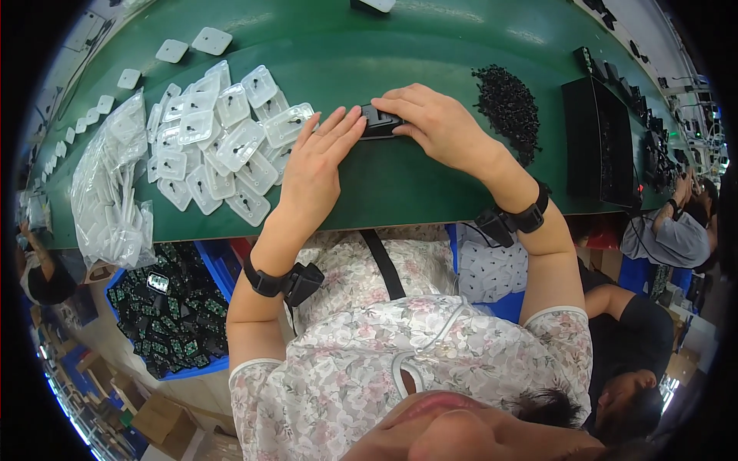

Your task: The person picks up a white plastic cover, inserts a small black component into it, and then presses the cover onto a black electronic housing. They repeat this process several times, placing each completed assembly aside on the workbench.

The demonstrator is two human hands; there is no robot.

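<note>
A black rectangular plastic part [378, 121] with slots in its top lies at the middle of the green table. My right hand [440, 127] grips its right end between thumb and fingers. My left hand [319, 157] has its fingers stretched out, the fingertips resting against the part's left end; its thumb is hidden. Left of that hand spreads a loose heap of translucent white covers [198, 127], many with a small black piece in the middle. A pile of tiny black pieces [507, 107] lies to the right of my right hand.
Clear plastic bags [111, 192] lie at the table's left edge. A tall black bin [596, 142] stands at the right. Below the edge are a blue crate of circuit-board parts [173, 315] and, right of my lap, more white pieces [492, 265]. Other people sit nearby.
</note>
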